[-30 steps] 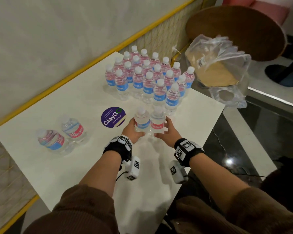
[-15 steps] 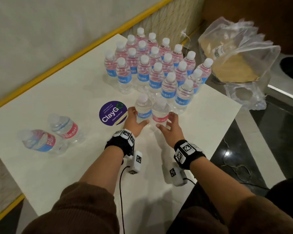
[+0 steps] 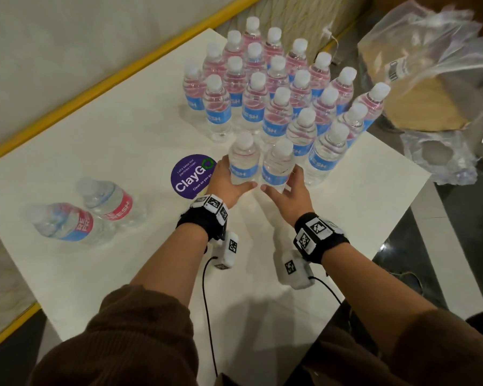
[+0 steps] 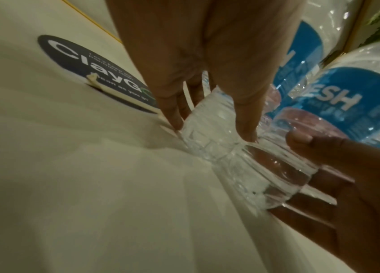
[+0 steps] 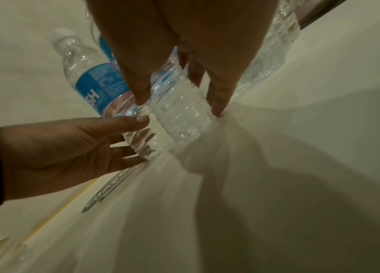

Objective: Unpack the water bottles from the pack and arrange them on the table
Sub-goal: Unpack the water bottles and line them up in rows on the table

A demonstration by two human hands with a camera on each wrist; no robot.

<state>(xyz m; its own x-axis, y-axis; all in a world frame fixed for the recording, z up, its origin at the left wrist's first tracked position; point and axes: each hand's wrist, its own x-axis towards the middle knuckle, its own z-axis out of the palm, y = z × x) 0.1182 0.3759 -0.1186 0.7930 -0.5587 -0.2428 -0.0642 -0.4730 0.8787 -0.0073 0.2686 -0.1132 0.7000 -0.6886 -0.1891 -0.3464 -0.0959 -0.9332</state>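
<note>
Standing side by side, two bottles [image 3: 258, 165] sit between left hand [image 3: 226, 185] and right hand [image 3: 293, 195].

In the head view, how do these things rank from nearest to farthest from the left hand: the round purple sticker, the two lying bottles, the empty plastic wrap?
1. Purple sticker: just beside the left hand, on its outer side.
2. Lying bottles: farther along the table's left part.
3. Plastic wrap: past the table's right edge, farthest.
</note>
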